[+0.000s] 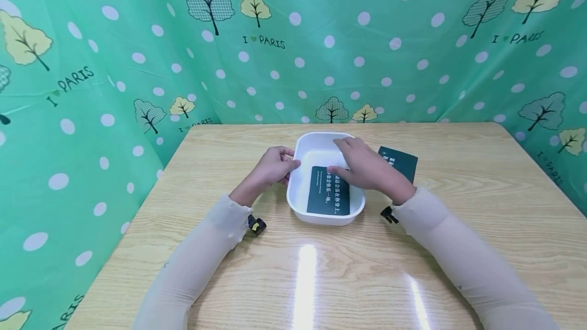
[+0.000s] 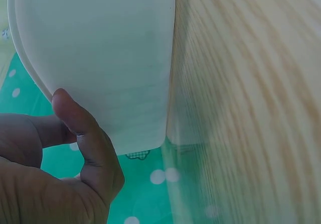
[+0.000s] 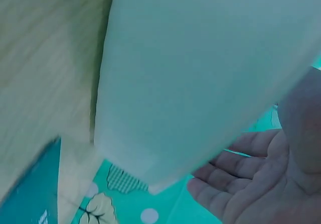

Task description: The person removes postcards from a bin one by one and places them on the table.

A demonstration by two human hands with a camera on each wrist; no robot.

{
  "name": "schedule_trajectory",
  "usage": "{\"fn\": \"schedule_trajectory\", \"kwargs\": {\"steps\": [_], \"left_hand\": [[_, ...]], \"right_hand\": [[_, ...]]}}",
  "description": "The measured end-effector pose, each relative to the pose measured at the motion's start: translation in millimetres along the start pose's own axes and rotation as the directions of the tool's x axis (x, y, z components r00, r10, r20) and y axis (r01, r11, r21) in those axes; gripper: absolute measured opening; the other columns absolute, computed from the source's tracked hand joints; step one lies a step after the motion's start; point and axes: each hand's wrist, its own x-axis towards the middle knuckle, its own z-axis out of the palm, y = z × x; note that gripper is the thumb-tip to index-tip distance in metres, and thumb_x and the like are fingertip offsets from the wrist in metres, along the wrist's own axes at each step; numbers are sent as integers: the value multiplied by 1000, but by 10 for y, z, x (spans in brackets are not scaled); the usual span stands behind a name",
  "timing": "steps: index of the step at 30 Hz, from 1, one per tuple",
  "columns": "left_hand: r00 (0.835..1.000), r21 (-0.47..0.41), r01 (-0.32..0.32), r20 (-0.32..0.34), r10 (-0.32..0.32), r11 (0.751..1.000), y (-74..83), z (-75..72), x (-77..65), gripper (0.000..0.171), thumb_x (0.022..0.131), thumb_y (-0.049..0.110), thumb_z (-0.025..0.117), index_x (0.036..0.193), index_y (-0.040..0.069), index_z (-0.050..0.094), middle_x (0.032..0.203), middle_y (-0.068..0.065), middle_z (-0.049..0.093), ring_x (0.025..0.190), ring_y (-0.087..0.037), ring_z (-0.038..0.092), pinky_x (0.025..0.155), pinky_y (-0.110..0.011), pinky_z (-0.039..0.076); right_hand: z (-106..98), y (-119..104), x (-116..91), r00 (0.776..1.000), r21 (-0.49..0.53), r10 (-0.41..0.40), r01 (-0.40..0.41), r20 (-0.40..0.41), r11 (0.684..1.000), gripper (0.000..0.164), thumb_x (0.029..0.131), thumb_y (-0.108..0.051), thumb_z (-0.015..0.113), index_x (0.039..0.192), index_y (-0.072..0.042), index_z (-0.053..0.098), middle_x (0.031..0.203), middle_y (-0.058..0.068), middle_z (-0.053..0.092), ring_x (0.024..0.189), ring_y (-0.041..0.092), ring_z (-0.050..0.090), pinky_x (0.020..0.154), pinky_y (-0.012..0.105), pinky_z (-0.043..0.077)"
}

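Observation:
A white plastic tub (image 1: 297, 195) with rounded corners stands on the wooden table. Flat inside it, toward the near side, lies a dark green card or booklet (image 1: 321, 200) with white Chinese writing. My left hand (image 1: 271, 167) holds the tub's left side, its thumb at the rim (image 2: 42, 86) and the other fingers outside the wall. Over the tub's right rim reaches my right hand (image 1: 364, 167), fingers extended above the interior and thumb over the card's upper edge. Its fingers (image 3: 215, 176) partly disappear behind the tub wall in the right wrist view.
A second dark green card or booklet (image 1: 403, 163) lies on the table right of the tub, partly hidden by the right hand. Black straps (image 1: 257, 225) show at the wrists. Behind the table (image 1: 481, 192) hangs a green curtain (image 1: 270, 80) with trees and dots.

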Motion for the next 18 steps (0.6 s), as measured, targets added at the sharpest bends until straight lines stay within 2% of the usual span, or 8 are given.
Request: {"fn": "schedule_trajectory", "kwargs": {"steps": [6,10,15,18], "left_hand": [[1000,-3,3,1,-3,1000,11,3,-8,30,96,15,63,121,3,52,90,-17,62,61,-22,61,51,-34,56],[1000,-7,1,2,-1,1000,7,-2,-4,29,96,15,63,121,4,52,87,-14,62,60,-21,60,51,-34,56],[1000,-7,-5,2,5,1000,2,-14,5,28,95,15,64,119,4,53,84,-12,61,58,-19,60,52,-36,56],[1000,-1,0,5,0,1000,3,-16,7,29,95,16,64,120,4,52,86,-12,61,59,-20,60,53,-36,56]], "right_hand": [[65,-46,-23,994,-13,-25,27,104,1000,82,92,-48,63,151,-4,28,149,21,34,135,36,35,106,51,35],[107,-42,-25,984,-23,-29,34,176,999,86,91,-51,63,153,-5,25,149,21,36,135,36,35,107,52,33],[139,-47,-18,977,-66,-32,48,212,997,90,89,-57,62,153,-5,25,147,20,39,133,35,37,108,51,33],[154,-62,-20,971,-105,-29,55,239,993,91,89,-61,59,153,-5,26,148,19,39,135,35,36,111,51,28]]}}
